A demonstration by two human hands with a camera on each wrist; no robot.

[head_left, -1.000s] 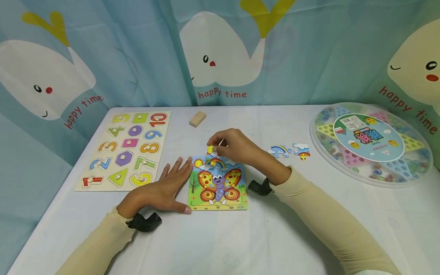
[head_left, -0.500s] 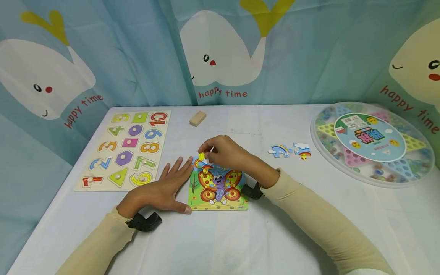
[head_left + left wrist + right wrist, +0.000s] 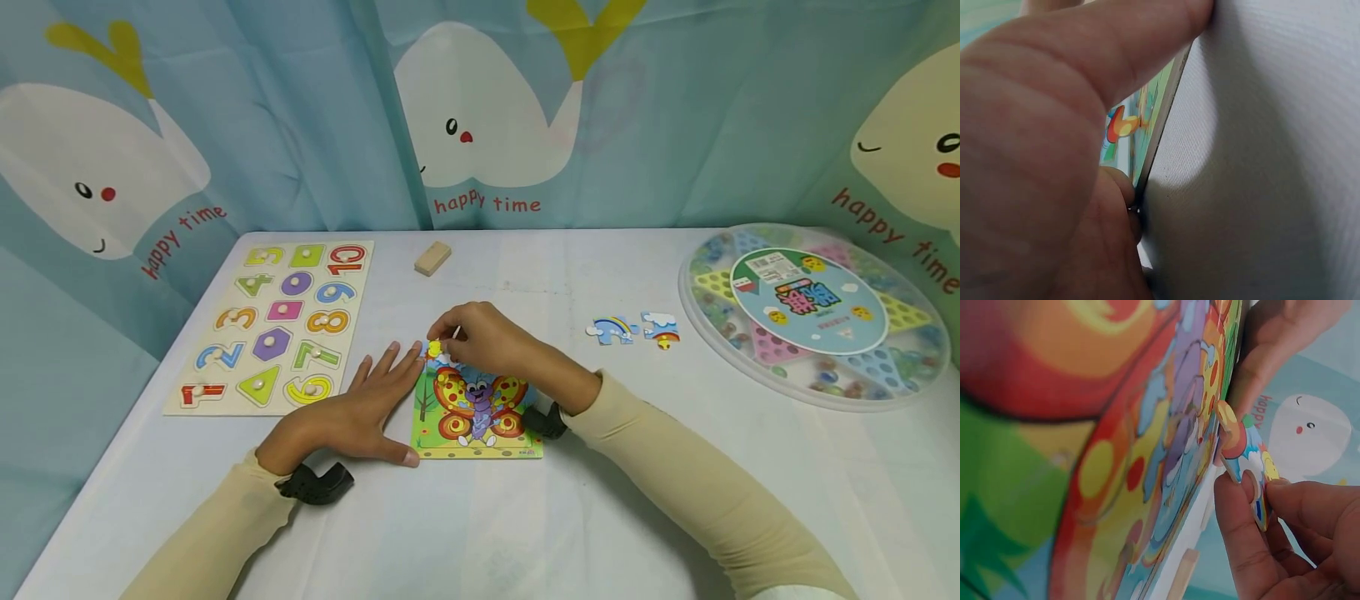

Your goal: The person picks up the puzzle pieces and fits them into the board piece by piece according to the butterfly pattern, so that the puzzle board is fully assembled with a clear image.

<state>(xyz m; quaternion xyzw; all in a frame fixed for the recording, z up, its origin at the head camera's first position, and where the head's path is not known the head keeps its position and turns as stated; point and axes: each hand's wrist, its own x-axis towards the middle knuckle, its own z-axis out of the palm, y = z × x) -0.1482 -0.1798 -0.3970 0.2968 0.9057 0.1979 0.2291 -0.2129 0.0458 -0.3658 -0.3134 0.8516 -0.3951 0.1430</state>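
A butterfly jigsaw board (image 3: 442,429) lies on the white table in front of me. My left hand (image 3: 356,423) rests with spread fingers along the board's left side, thumb at the lower left corner. In the left wrist view, the board's edge (image 3: 1166,112) shows beside the thumb. My right hand (image 3: 491,340) pinches a jigsaw piece (image 3: 1249,453) between thumb and fingers above the board's top left corner. The piece carries a printed sun and cloud, and stands tilted off the board in the right wrist view. The right hand hides part of the board's upper edge.
Two loose sky-and-rainbow jigsaw pieces (image 3: 613,329) lie to the right. A number and shape peg board (image 3: 251,333) is at the left. A small wooden block (image 3: 432,258) sits behind. At the far right is a round marble game box (image 3: 806,312).
My right hand has moved left and a little nearer, carrying the jigsaw piece from above the board's top middle to its top left corner. My left hand has stayed in place.
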